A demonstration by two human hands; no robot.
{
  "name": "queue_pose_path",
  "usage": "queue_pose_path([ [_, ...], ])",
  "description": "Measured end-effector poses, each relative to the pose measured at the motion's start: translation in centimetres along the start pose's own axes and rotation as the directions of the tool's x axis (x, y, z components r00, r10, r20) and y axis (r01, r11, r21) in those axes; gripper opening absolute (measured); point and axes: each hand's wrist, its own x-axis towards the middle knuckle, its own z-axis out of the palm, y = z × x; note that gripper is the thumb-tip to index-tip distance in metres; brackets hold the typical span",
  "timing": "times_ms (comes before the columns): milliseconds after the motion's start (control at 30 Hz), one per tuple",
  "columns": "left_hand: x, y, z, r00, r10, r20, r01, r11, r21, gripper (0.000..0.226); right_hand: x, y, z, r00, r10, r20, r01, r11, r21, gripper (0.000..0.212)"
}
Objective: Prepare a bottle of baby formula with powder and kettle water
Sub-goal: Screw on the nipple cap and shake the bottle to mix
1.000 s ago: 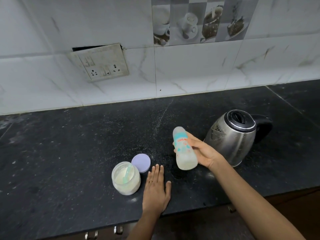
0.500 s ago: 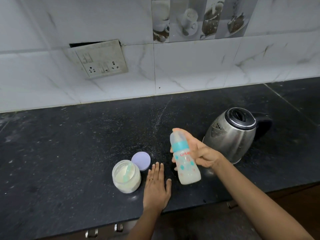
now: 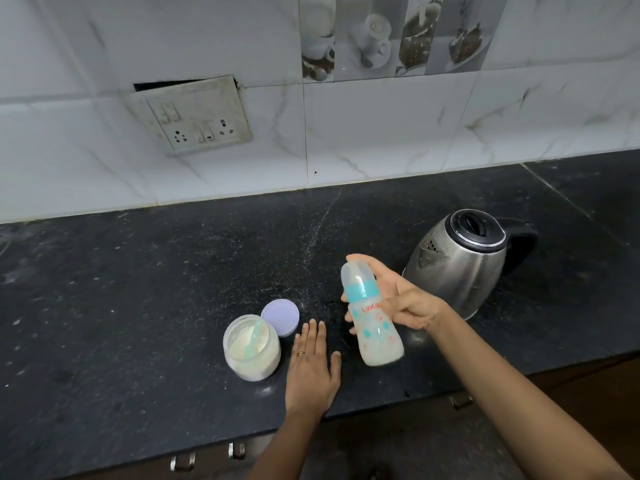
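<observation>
Dark counter (image 3: 138, 306): right hand (image 3: 408, 306) grips bottle (image 3: 374, 323) near kettle (image 3: 460, 265); left hand (image 3: 311, 368) flat beside jar (image 3: 251, 348).

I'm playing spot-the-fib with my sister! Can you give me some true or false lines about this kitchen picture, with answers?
1. The right hand holds the clear baby bottle with a teal collar. True.
2. The round glass powder jar has its lid on. False: it is open, and the lilac round lid lies beside it.
3. The left hand rests flat on the black stone counter. True.
4. The shiny steel kettle is plugged into the wall socket. False: no cord shows.
</observation>
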Motion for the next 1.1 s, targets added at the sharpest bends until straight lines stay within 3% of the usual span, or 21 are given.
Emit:
queue_pose_path([
  [33, 0.0, 0.1, 0.1, 1.000, 0.002, 0.002, -0.002, 1.000, 0.006, 0.064, 0.2, -0.1, -0.1, 1.000, -0.011, -0.022, 0.011, 1.000, 0.009, 0.095],
  [100, 0.0, 0.2, 0.0, 1.000, -0.003, 0.007, 0.003, 1.000, 0.001, 0.065, 0.5, -0.3, -0.3, 0.967, -0.008, -0.255, 0.029, 0.997, 0.077, 0.099],
  [133, 0.0, 0.2, 0.0, 1.000, -0.006, 0.008, 0.006, 1.000, -0.004, 0.065, 0.6, -0.3, -0.6, 0.951, -0.006, -0.308, 0.034, 0.996, 0.086, 0.100],
  [167, -0.1, 0.2, 0.0, 1.000, -0.008, 0.016, 0.008, 1.000, -0.009, 0.066, 0.7, -0.3, -0.7, 0.964, 0.007, -0.268, 0.011, 0.998, 0.065, 0.099],
  [233, 0.0, 0.2, -0.1, 1.000, -0.006, 0.021, 0.007, 1.000, -0.011, 0.066, 0.6, -0.3, -0.8, 0.990, 0.056, -0.132, -0.067, 0.994, -0.087, 0.095],
  [267, 0.0, 0.2, -0.1, 1.000, -0.007, 0.019, 0.007, 1.000, -0.009, 0.066, 0.6, -0.2, -0.9, 0.988, 0.066, -0.136, -0.086, 0.985, -0.147, 0.093],
  [367, 0.1, 0.2, 0.0, 1.000, -0.014, 0.016, 0.014, 1.000, -0.005, 0.065, 1.1, 0.1, -0.5, 0.932, -0.028, -0.361, -0.072, 0.962, -0.263, 0.085],
  [433, 0.1, 0.1, 0.0, 1.000, -0.012, 0.011, 0.012, 1.000, 0.001, 0.066, 1.5, 0.3, -0.2, 0.892, -0.129, -0.434, -0.057, 0.919, -0.390, 0.083],
  [633, 0.0, 0.1, 0.0, 1.000, -0.016, 0.022, 0.016, 1.000, 0.013, 0.070, 1.6, 0.1, 0.0, 0.942, -0.179, -0.284, -0.092, 0.676, -0.731, 0.078],
  [900, -0.1, 0.1, -0.1, 0.999, -0.024, 0.037, 0.024, 1.000, 0.017, 0.071, 0.8, 1.2, -1.8, 0.966, -0.043, -0.256, -0.192, 0.544, -0.817, 0.076],
  [1100, -0.2, 0.3, -0.2, 0.999, -0.023, 0.042, 0.023, 1.000, 0.013, 0.071, 0.0, 1.0, -2.8, 0.977, -0.013, -0.212, -0.180, 0.475, -0.861, 0.074],
])
